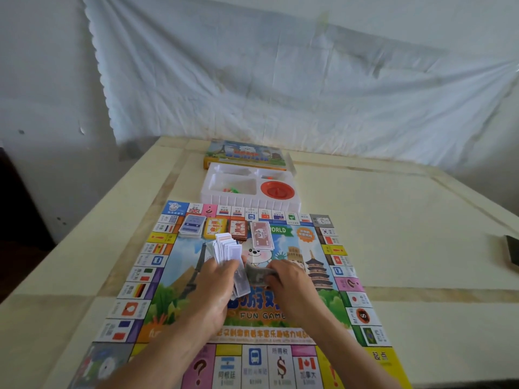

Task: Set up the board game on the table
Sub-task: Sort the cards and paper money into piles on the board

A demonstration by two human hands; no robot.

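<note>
i seem to be in a plain room of a home, not a shop or a workshop. a creased white sheet [280,80] hangs across a scuffed, whitewashed wall [42,80] in front of me. i work at a big cream table [393,220] with paler bands set in its top, and on it lie a children's game board [174,287], its printed box [244,153] and a white plastic tray [238,202].
</note>
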